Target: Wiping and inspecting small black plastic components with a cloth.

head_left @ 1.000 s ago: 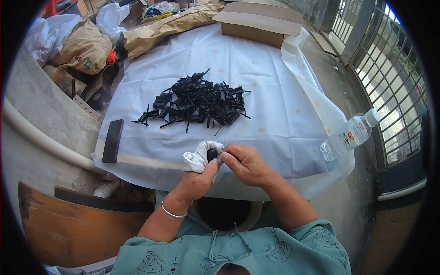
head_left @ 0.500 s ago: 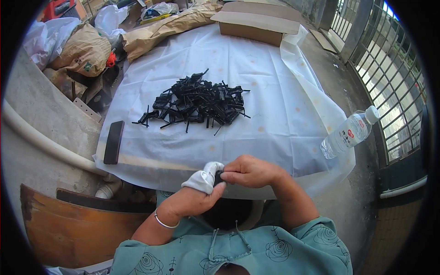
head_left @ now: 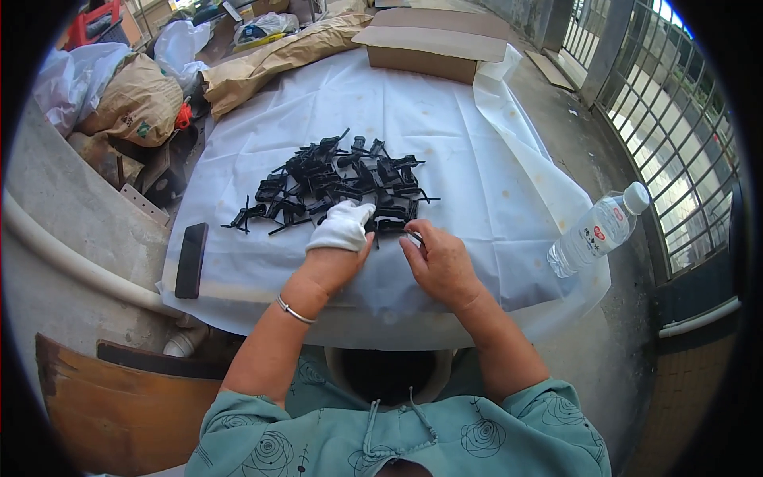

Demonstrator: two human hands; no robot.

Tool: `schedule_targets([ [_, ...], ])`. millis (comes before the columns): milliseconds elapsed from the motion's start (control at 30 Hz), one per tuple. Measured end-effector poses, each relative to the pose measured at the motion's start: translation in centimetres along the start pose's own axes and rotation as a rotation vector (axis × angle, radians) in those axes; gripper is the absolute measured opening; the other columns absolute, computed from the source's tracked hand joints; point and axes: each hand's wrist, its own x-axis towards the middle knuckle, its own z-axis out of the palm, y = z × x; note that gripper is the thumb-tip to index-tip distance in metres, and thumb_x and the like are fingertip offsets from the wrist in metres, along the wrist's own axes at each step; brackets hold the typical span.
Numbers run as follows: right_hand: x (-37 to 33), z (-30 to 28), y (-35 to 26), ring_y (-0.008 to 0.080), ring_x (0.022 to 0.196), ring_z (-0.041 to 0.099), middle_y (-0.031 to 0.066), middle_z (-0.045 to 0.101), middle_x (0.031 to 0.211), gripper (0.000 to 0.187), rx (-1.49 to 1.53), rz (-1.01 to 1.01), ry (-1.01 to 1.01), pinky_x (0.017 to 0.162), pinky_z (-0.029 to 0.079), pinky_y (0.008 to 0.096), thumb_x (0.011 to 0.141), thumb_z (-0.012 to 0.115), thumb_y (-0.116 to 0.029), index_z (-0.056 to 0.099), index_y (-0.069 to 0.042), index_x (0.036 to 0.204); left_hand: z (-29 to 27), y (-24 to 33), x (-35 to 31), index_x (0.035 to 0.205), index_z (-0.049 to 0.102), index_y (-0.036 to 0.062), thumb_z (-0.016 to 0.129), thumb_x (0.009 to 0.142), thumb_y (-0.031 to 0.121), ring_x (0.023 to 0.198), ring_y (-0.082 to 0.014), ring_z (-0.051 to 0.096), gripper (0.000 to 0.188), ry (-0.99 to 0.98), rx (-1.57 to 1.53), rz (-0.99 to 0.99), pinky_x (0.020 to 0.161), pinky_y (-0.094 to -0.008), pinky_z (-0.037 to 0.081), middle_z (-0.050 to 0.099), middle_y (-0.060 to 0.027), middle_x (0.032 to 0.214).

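Observation:
A loose pile of black plastic parts with thin stems lies on the white-covered table. My left hand, in a white glove with the thumb bare, is at the pile's near edge. Its fingers close on a black plastic part, and the glove hides some of their grip. My bare right hand is just to the right, thumb and forefinger pinched at the right end of that part. Below the table's near edge, a bucket with a dark inside stands between my knees.
A dark phone lies at the table's left edge. A clear water bottle is at the right. An open cardboard box and brown paper lie at the far end. Bags are heaped at far left.
Both hands have moved forward from over the bucket at the near edge to the pile. The black piece that was between them is gone from there. The pile's near right side looks more spread.

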Motion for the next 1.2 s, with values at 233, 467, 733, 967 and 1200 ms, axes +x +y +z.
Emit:
schedule_targets([
  [233, -0.2, -0.4, 1.0, 0.0322, 0.07, 0.059, 0.0144, 0.061, 0.077, 0.031, -0.246, 0.077, -0.174, 0.062, 0.045, 0.0414, 0.083, 0.057, -0.018, 0.048, -0.005, 0.109, 0.1, 1.4, -2.9, 0.101, 0.059, 0.0015, 0.062, 0.074, 0.005, 0.09, -0.0347, 0.055, 0.027, 0.214, -0.088, 0.105, 0.082, -0.0379, 0.045, 0.059, -0.0179, 0.095],
  [467, 0.2, 0.2, 1.6, 0.0324, 0.074, 0.06, 0.0139, 0.063, 0.081, 0.023, -0.335, 0.184, -0.2, 0.064, 0.046, 0.0411, 0.082, 0.057, -0.016, 0.053, -0.005, 0.102, -0.4, 1.4, -2.8, 0.1, 0.059, 0.0014, 0.061, 0.072, 0.007, 0.096, -0.0338, 0.053, 0.029, 0.127, -0.112, 0.066, 0.083, -0.0374, 0.045, 0.058, -0.0185, 0.096],
  [733, 0.5, -0.5, 1.1, 0.0317, 0.071, 0.06, 0.0132, 0.063, 0.081, 0.02, -0.182, 0.129, -0.165, 0.062, 0.046, 0.0403, 0.082, 0.057, -0.016, 0.053, -0.005, 0.098, -2.3, 1.3, -3.4, 0.106, 0.057, 0.0019, 0.061, 0.073, 0.006, 0.098, -0.0324, 0.055, 0.033, 0.157, 0.005, -0.002, 0.085, -0.0365, 0.044, 0.058, -0.0176, 0.103],
  [967, 0.1, -0.2, -0.1, 0.028, 0.065, 0.059, 0.0118, 0.062, 0.081, 0.024, -0.009, -0.147, -0.007, 0.058, 0.046, 0.037, 0.081, 0.058, -0.011, 0.053, -0.006, 0.104, -1.5, 2.7, -2.5, 0.104, 0.058, 0.0034, 0.059, 0.075, 0.003, 0.094, -0.0321, 0.057, 0.03, 0.062, 0.021, 0.037, 0.081, -0.0359, 0.047, 0.06, -0.0151, 0.099],
  [1200, -0.1, -0.9, -0.9, 0.0295, 0.064, 0.058, 0.0111, 0.059, 0.078, 0.023, -0.103, -0.266, -0.194, 0.056, 0.046, 0.0381, 0.08, 0.056, -0.005, 0.053, -0.004, 0.103, -2.9, 3.2, -3.4, 0.097, 0.057, 0.0026, 0.061, 0.073, 0.0, 0.082, -0.0283, 0.059, 0.024, 0.254, -0.057, 0.28, 0.07, -0.0342, 0.049, 0.06, -0.0131, 0.093],
])
